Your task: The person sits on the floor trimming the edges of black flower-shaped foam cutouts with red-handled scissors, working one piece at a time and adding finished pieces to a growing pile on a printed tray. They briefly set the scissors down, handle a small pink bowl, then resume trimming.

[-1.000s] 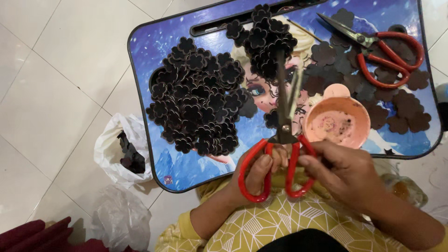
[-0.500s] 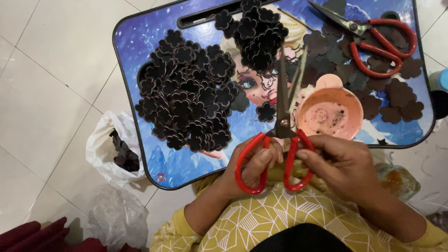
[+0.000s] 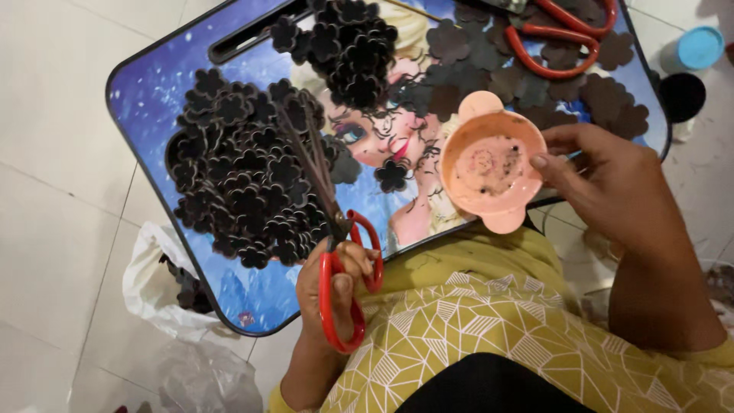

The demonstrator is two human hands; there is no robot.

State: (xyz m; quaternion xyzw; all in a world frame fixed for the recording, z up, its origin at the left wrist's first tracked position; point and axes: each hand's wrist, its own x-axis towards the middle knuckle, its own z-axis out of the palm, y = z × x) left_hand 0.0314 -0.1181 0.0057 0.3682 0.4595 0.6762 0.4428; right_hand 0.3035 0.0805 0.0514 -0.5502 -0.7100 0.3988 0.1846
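- A white plastic bag (image 3: pixel 153 268) lay on the tiled floor at about 8 o'clock of the lap tray, holding dark scraps, probably placed low and close so offcuts could be dropped into it.
- The lap tray (image 3: pixel 153 84), blue with a cartoon picture, sat across the person's knees as a work surface.
- A large heap of dark flower-shaped cutouts (image 3: pixel 245 183) covered the tray's 9 o'clock side, bunched together as if sorted by size.
- The left hand (image 3: pixel 336 291), at the tray's 6 o'clock edge, was closed around the red scissors (image 3: pixel 336 260), thumb through one loop and fingers gripping the other; the blades were together and pointed toward 11 o'clock over the heap, seemingly parked there while the other hand worked.
- A smaller cluster of cutouts (image 3: pixel 352 46) lay at 12 o'clock, apart from the big heap.
- A pink bowl with small ears (image 3: pixel 489 172) rested on the tray at about 4 o'clock, its inside smeared and speckled.
- The right hand (image 3: pixel 612 191) pinched the bowl's rim at 3 o'clock, thumb on the edge, apparently steadying or shifting it.
- Larger dark cutouts (image 3: pixel 604 99) spread at 2 o'clock, with a second pair of red scissors (image 3: pixel 558 38) lying idle on them.
- A blue-lidded container (image 3: pixel 699 47) stood on the floor beyond the tray at 2 o'clock.
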